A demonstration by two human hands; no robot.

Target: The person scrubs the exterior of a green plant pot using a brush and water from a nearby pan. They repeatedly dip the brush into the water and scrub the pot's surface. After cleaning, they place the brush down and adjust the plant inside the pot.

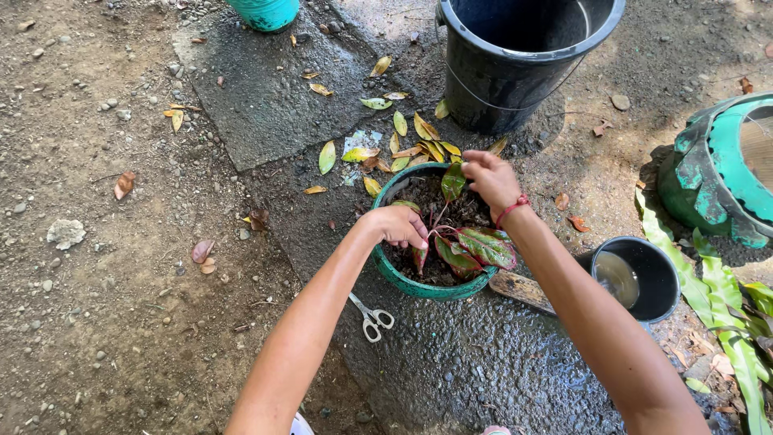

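Red-green potted plant (471, 246) in green pot (419, 286) — left hand (400, 225) curled at its stems, right hand (487, 177) pinching a leaf (452, 184) beyond.

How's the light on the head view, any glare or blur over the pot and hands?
Head view: sharp, daylight, dappled shade; wet slab shines slightly; green pot, left hand and right hand evenly lit, unblurred; black bucket interior dark.

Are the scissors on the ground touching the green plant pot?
Apart. The head view shows the scissors lying on the wet ground left of and below the green pot, with a strip of bare ground between them.
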